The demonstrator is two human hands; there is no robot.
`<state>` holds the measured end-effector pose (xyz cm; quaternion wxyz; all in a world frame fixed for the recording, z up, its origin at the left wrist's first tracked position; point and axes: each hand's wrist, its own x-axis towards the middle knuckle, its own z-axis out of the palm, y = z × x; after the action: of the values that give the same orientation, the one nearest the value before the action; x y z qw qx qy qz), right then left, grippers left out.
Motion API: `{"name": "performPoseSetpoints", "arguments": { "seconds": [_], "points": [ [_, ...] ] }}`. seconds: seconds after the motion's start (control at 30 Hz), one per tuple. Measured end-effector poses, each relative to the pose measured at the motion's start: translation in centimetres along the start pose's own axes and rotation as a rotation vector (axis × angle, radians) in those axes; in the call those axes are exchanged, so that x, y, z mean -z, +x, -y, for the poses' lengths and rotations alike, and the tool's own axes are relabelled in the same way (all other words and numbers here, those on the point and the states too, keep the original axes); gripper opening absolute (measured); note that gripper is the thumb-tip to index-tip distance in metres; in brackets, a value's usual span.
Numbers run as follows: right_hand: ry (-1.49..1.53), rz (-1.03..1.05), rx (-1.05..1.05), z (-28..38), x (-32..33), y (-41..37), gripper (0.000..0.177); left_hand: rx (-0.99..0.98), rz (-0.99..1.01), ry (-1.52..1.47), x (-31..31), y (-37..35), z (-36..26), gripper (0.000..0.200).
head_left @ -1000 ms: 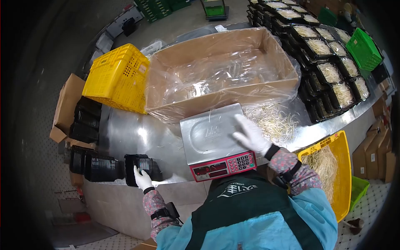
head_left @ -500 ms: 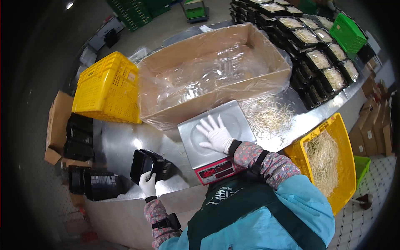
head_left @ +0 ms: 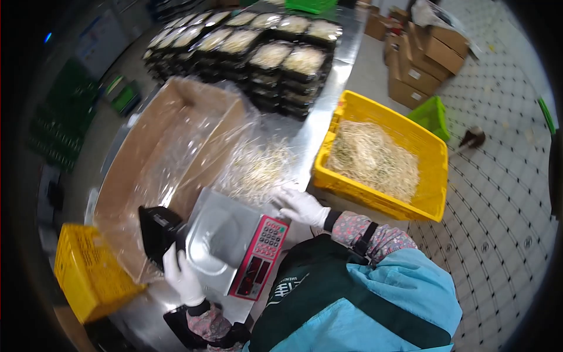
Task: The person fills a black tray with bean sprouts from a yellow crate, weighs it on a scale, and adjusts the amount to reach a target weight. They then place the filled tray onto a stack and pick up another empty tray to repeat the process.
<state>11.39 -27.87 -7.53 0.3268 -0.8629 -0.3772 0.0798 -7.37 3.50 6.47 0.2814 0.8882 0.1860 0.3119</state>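
Note:
My left hand (head_left: 183, 276), in a white glove, grips the near edge of a black plastic tray (head_left: 157, 232). The tray is tilted beside the left side of the digital scale (head_left: 221, 240), partly over the cardboard box's near wall. The scale's metal plate is bare, and its red panel faces my body. My right hand (head_left: 302, 206), also gloved in white, has its fingers stretched out at the near edge of a loose pile of pale bean sprouts (head_left: 258, 170). Nothing shows in its grasp.
A large plastic-lined cardboard box (head_left: 135, 141) stands beyond the scale. Stacked black trays of sprouts (head_left: 270, 56) fill the far table. On my right is a yellow crate (head_left: 434, 202) holding sprouts; another yellow crate (head_left: 88, 276) is at left. Cardboard boxes (head_left: 422, 64) lie on the floor.
My view has turned to the right. My left hand has brought the black tray up beside the scale. My right hand has left the scale plate and reached the sprout pile.

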Motion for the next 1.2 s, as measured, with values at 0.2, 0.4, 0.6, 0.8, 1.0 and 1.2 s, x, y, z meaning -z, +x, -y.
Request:
{"name": "performPoseSetpoints", "arguments": {
  "seconds": [0.2, 0.4, 0.6, 0.8, 1.0, 1.2],
  "points": [
    [0.109, -0.128, 0.088, -2.4, 4.3, -6.0, 0.047, -0.435, 0.509, -0.099, -19.7, 4.6, -6.5, 0.029],
    [0.011, -0.497, -0.283, -12.1, 15.9, -17.1, 0.043, -0.399, 0.676, 0.262, -31.0, 7.0, -0.9, 0.033],
    [-0.096, -0.453, -0.758, -27.7, 24.9, -23.9, 0.074, -0.782, 0.617, -0.050, -36.4, 5.6, -19.4, 0.069],
    [-0.072, -0.046, -0.646, -34.6, 23.8, -16.3, 0.093, -1.121, 1.217, 0.121, -49.9, -2.3, -31.2, 0.113],
    [0.038, -0.140, -0.617, -36.2, 17.8, -15.5, 0.081, -1.202, 1.117, 0.280, -58.4, -6.1, -30.1, 0.108],
    [0.149, -0.290, -0.696, -38.6, 21.2, -18.9, 0.058, -0.959, 1.137, -0.081, -59.3, -3.7, -27.5, 0.044]
  ]
}}
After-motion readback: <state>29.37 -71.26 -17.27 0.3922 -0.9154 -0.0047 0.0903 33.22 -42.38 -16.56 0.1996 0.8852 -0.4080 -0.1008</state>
